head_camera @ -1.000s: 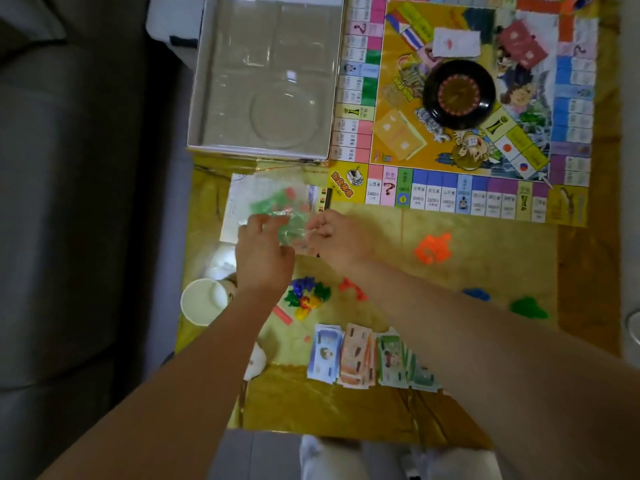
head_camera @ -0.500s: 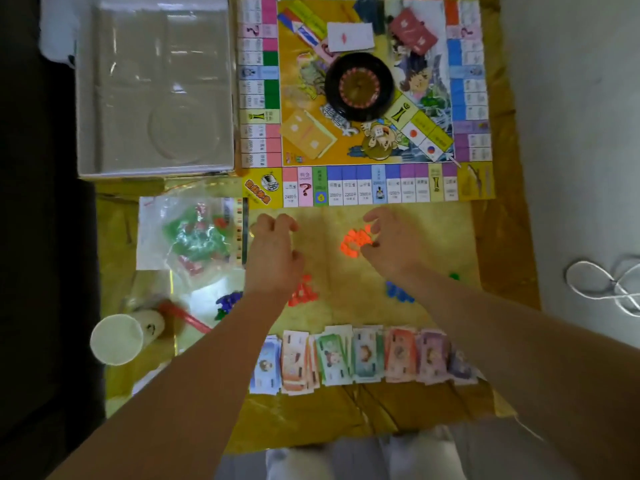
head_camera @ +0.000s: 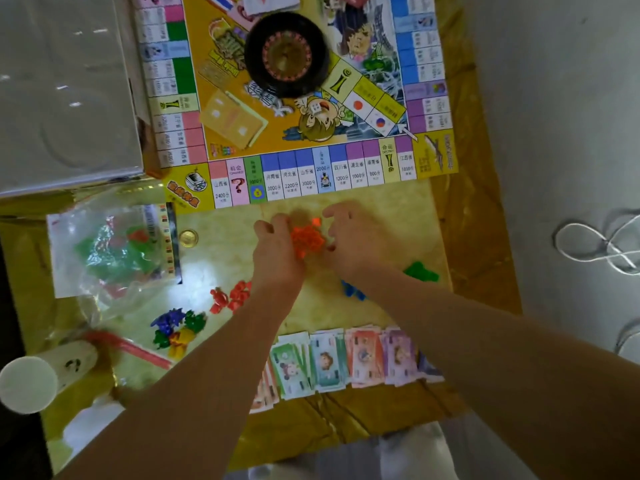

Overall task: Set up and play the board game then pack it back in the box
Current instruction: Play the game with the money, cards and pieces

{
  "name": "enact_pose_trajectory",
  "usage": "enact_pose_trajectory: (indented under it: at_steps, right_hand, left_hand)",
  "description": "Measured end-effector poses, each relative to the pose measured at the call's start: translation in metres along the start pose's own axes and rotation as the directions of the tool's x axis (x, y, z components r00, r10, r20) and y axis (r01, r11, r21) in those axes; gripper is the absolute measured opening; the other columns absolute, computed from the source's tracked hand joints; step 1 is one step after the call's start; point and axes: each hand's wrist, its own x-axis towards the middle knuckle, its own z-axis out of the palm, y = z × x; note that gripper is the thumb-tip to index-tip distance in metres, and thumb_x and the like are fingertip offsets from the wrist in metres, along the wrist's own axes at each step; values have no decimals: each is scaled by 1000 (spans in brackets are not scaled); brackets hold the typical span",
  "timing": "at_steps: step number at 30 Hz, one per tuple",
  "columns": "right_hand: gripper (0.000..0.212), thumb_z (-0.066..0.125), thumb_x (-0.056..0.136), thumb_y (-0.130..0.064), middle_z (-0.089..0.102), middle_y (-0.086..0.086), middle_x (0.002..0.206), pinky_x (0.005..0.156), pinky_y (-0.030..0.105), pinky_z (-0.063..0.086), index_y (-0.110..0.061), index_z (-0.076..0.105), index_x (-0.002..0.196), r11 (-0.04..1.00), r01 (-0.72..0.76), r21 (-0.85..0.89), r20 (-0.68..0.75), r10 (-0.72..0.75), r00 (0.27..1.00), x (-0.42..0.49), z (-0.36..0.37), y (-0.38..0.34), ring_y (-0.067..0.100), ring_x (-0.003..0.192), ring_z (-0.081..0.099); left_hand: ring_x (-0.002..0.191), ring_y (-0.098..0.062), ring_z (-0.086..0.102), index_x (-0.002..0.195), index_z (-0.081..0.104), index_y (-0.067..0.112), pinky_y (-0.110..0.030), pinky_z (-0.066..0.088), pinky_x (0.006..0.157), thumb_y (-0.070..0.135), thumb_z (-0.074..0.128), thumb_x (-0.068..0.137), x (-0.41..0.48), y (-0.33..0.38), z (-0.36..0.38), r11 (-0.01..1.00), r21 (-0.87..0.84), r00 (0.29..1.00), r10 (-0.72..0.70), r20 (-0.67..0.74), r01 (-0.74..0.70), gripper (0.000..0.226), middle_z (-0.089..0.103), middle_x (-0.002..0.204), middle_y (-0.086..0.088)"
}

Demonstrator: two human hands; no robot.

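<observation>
Orange pieces [head_camera: 306,239] heaped just below board [head_camera: 304,174]. Left hand [head_camera: 277,252] and right hand [head_camera: 358,244] cup heap from either side, fingers curled in against it. Risk: loose small pieces slip between palms, scatter into red pieces [head_camera: 230,299] nearby.

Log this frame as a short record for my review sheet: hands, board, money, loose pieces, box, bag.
hands: left hand and right hand flank the orange pieces, fingers curled toward them; grip unclear
board: game board laid open, roulette wheel on it
money: paper money fanned in a row
loose pieces: red pieces, mixed-colour pile, green piece, blue pieces
box: open box beside the board
bag: plastic bag holding pieces
</observation>
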Motion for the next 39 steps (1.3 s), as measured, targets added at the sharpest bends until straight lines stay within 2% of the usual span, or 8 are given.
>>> enact_pose_trajectory:
  at_steps: [2, 5, 10, 18, 23, 27, 33, 39]
  right_hand:
    - [53, 59, 89, -4, 51, 2, 123, 64, 16, 37, -17, 40, 136, 996, -27, 84, -13, 28, 1000, 5, 4, -4, 14, 98, 54]
    - [50, 59, 84, 4, 56, 7, 112, 84, 36, 51, -17, 45, 127, 952, -53, 301, -25, 63, 998, 14, 12, -10, 22, 98, 59]
    - [51, 59, 82, 8, 56, 3, 99, 81, 36, 54, -17, 48, 124, 937, -67, 343, -9, 74, 997, 17, 3, -3, 18, 86, 58]
    - [38, 61, 82, -1, 50, 4, 98, 67, 34, 46, -16, 46, 113, 981, 21, 193, 8, -23, 1000, -32, -35, 45, 18, 80, 51]
    - [54, 68, 78, -8, 42, 9, 116, 61, 30, 39, -10, 38, 123, 999, 27, -26, 100, -24, 995, -61, -14, 60, 22, 80, 50]
    - [69, 67, 80, -6, 34, 14, 129, 69, 31, 47, -7, 28, 137, 987, -3, -161, 43, 11, 999, -71, 11, 64, 30, 97, 53]
    - [60, 62, 77, -6, 39, 15, 125, 54, 31, 51, -11, 33, 129, 977, -29, -212, -61, 16, 998, -54, 43, 72, 18, 76, 43]
    - [47, 60, 81, 1, 38, 17, 124, 70, 47, 52, -7, 46, 125, 998, 67, 18, -112, -65, 992, -42, 18, 62, 39, 83, 61]
  left_hand:
    - [75, -29, 51, 127, 42, 10, -30, 36, 67, -3, 60, 83, 4, 2, 2, 1000, -16, 1000, 2, -11, -2, 50, 39, 123, -15]
    - [78, -28, 52, 125, 44, 10, -27, 36, 69, -2, 60, 83, 9, 4, 0, 998, -56, 999, 12, -33, -14, 47, 40, 122, -14]
    - [69, -26, 49, 125, 44, 7, -28, 37, 64, -8, 58, 77, 8, 1, -7, 999, -31, 998, 10, -56, -12, 52, 38, 123, -15]
    - [85, -25, 56, 120, 51, 13, -29, 38, 67, 5, 66, 77, -25, 9, -3, 940, 96, 937, 308, 163, -326, 47, 47, 118, -7]
    - [82, -34, 59, 129, 39, 11, -40, 50, 69, 8, 69, 76, -43, 21, 33, 923, 189, 907, 263, 329, -336, 60, 38, 122, -12]
    - [79, -36, 61, 130, 36, 12, -39, 50, 65, 3, 68, 77, -51, 21, 55, 939, 191, 938, 233, 258, -285, 62, 38, 125, -14]
    - [87, -38, 61, 120, 38, 11, -44, 46, 71, 9, 60, 83, -47, 19, 66, 948, 181, 957, 229, 179, -261, 43, 58, 104, -14]
    - [89, -36, 59, 115, 44, 8, -33, 33, 66, 8, 56, 87, -36, 24, 62, 965, 127, 971, 217, 100, -228, 31, 61, 102, -14]
